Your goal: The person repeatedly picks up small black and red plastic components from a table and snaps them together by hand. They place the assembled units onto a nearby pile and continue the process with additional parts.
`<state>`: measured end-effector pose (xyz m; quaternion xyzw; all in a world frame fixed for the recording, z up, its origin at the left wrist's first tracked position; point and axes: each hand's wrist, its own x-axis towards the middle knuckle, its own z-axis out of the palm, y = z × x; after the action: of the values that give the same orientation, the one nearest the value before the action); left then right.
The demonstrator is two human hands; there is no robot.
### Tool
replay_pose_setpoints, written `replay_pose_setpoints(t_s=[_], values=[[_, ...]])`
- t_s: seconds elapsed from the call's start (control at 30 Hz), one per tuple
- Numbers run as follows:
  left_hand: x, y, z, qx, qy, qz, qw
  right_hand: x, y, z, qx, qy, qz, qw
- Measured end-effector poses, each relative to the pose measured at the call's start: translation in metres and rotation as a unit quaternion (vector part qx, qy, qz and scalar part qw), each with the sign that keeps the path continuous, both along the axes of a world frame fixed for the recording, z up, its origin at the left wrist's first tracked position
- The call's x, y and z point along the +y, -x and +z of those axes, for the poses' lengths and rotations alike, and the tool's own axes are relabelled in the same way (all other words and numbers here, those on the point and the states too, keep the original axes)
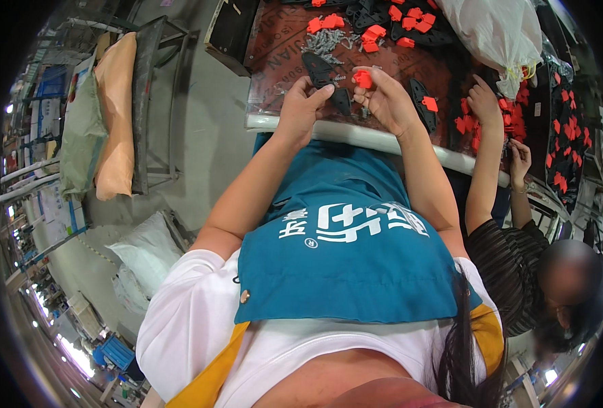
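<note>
My left hand (299,114) is closed at the table's near edge, its thumb and fingers pinching a long black plastic part (342,102) that lies slantwise. Between the thumb and fingertips of my right hand (390,105) is a small red plastic clip (362,79), held just above and to the right of the black part. Another black part (418,95) lies right of my right hand, with a red clip (430,103) on it. A pile of small grey metal pieces, perhaps screws or springs (323,44), sits beyond my left hand.
Loose red clips (417,20) and black parts lie at the table's far side. A white plastic bag (495,34) stands at the back right. On my right, a co-worker's hands (485,102) are by more red clips. A white roll edge (363,136) lines the table front.
</note>
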<state>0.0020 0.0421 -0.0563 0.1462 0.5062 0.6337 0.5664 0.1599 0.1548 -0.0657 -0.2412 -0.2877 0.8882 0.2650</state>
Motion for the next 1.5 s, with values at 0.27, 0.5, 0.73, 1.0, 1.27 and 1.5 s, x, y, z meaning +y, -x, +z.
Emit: replay_pose_setpoints(t_s=[0.27,0.5,0.73,1.0,1.27,1.5], values=[[-0.005,-0.001,0.011,0.029,-0.035,-0.015,0.999,-0.017,0.005,0.011,-0.162,-0.196,-0.005,0.967],[-0.006,0.001,0.012,0.032,-0.049,-0.029,0.998,-0.018,-0.005,0.022,-0.166,-0.232,0.019,0.958],[-0.009,0.002,0.018,0.107,-0.049,-0.062,0.991,-0.023,-0.004,0.027,-0.185,-0.275,0.021,0.943],[-0.012,0.009,0.023,0.193,-0.063,-0.112,0.973,-0.038,0.000,0.033,-0.177,-0.252,0.002,0.952],[-0.014,0.016,0.015,0.192,-0.052,-0.145,0.969,-0.049,0.005,0.019,-0.224,-0.302,-0.040,0.926],[-0.018,0.008,0.012,0.163,-0.048,-0.153,0.974,-0.052,0.010,0.015,-0.216,-0.321,-0.025,0.922]])
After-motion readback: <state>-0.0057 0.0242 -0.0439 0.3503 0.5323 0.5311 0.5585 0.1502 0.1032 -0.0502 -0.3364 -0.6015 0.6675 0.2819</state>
